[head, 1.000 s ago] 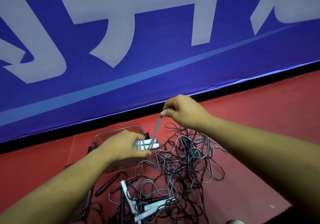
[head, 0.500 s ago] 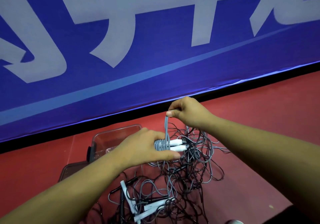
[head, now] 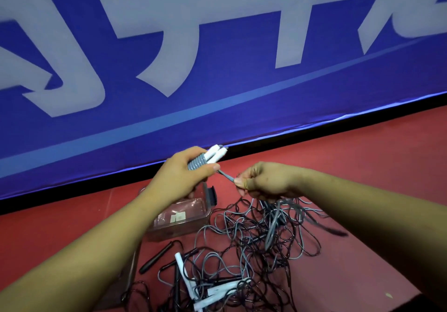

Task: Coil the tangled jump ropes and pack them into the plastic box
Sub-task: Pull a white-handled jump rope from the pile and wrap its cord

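Observation:
My left hand grips a pair of white jump-rope handles with grey cord wound tightly round them. They are raised in front of the blue banner. My right hand pinches the free end of that grey cord just right of the bundle. Below both hands a tangle of grey and black ropes lies on the red floor. The clear plastic box stands open under my left wrist, left of the tangle.
A blue banner with large pale characters stands as a wall behind the box. Loose white handles and a black handle lie in the near part of the tangle. A dark lid edge shows beside my left forearm.
My left hand has lifted the wound handles up and tilted them toward the banner. My right hand has dropped lower and now pinches only a short end of the cord.

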Tool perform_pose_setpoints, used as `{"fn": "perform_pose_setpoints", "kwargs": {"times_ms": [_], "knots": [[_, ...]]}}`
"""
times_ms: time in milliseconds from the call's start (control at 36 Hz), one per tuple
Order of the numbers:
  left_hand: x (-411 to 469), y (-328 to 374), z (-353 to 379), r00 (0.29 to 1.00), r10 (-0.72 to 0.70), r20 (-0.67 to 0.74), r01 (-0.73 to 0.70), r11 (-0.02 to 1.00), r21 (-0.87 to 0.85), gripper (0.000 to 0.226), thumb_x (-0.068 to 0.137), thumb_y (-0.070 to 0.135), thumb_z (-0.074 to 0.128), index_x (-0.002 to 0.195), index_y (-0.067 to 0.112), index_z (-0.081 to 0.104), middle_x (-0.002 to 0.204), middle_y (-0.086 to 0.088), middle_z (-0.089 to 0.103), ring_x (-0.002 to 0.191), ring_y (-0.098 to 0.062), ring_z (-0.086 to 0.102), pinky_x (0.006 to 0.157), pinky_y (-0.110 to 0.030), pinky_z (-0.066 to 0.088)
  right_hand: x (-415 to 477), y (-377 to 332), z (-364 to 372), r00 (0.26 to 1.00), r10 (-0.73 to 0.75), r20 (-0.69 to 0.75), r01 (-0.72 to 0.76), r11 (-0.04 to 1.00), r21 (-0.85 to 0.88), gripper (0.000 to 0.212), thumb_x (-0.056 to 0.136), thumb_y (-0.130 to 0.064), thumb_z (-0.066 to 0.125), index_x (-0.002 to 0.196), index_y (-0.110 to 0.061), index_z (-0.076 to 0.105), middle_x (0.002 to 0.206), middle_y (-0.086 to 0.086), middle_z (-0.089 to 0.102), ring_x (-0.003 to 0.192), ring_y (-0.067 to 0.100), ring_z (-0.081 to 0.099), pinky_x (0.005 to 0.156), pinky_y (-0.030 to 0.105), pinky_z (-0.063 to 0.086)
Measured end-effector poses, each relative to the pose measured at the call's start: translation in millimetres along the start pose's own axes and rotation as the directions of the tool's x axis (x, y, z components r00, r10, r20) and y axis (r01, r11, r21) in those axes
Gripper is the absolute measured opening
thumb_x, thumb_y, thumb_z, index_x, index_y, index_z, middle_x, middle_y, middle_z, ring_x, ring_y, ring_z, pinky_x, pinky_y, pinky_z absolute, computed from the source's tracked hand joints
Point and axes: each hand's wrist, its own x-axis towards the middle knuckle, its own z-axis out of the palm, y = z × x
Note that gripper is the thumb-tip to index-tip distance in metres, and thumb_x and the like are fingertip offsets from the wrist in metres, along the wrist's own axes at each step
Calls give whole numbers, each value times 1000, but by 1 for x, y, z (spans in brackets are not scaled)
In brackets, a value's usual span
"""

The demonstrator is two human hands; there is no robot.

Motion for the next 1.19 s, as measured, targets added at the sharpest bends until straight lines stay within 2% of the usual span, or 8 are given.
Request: {"fn": "perform_pose_setpoints", "kwargs": {"times_ms": [278, 444, 583, 722, 806, 917, 1000, 1194], "knots": [[18, -40, -22, 991, -72, -112, 105, 940, 325, 25, 82, 46, 75, 97, 34, 59, 69, 5, 61, 47, -19, 54, 58, -35, 51, -3, -38, 26, 984, -170, -56, 137, 917, -374, 16, 98, -31, 57, 87, -20, 60, 62, -8, 47, 47, 5, 43, 53, 20, 37], [14, -39, -16, 1000, -8, 9, -1, 706, 708, 36, 87, 50, 67, 117, 39, 50, 98, 4, 66, 88, -25, 60, 73, -35, 49, -4, -49, 30, 949, -301, -89, 203, 804, -558, 25, 98, -23, 58, 88, -2, 65, 66, 5, 49, 54, 14, 41, 51, 27, 33], [7, -29, 0, 981, -36, 191, -129, 617, 776, 33, 84, 52, 60, 115, 44, 50, 88, 8, 63, 82, -21, 61, 70, -32, 51, -5, -50, 30, 927, -360, -103, 210, 728, -653, 26, 97, -23, 57, 71, -25, 56, 64, -4, 56, 56, 10, 48, 56, 29, 37], [0, -11, 15, 953, -15, 304, -206, 703, 681, 36, 71, 73, 68, 72, 39, 54, 59, 10, 53, 59, -11, 53, 58, -30, 43, -4, -44, 22, 877, -441, -192, 200, 697, -688, 14, 95, -28, 54, 84, -27, 63, 78, -5, 65, 77, 21, 60, 71, 38, 52], [0, -11, 19, 960, 31, 278, -213, 725, 654, 41, 69, 82, 60, 72, 42, 59, 50, 9, 50, 49, -8, 46, 54, -30, 40, -3, -37, 14, 867, -443, -227, 213, 742, -636, 14, 96, -30, 55, 86, -26, 64, 80, -5, 66, 79, 18, 61, 74, 39, 52], [-4, -12, 20, 949, 103, 298, -265, 771, 579, 30, 71, 74, 60, 72, 44, 58, 52, 9, 51, 49, -10, 43, 54, -31, 41, -7, -29, 1, 868, -433, -243, 251, 805, -537, 15, 95, -29, 63, 90, -17, 71, 66, -15, 58, 63, -6, 54, 62, 14, 40], [-7, -8, 16, 926, 159, 342, -290, 881, 373, 15, 73, 67, 61, 82, 56, 58, 59, 10, 55, 50, -7, 45, 54, -33, 41, -6, -19, -7, 878, -396, -270, 268, 872, -409, 23, 92, -31, 67, 78, -12, 68, 51, -14, 51, 47, 0, 45, 50, 13, 37], [-6, 1, 11, 968, 112, 227, -66, 977, -202, 53, 87, 22, 74, 129, 48, 53, 66, -7, 59, 50, -22, 49, 45, -27, 43, 0, -12, -2, 902, -327, -280, 281, 940, -193, 34, 100, -29, 55, 69, -16, 63, 47, -8, 43, 40, 7, 33, 41, 20, 29]]}}
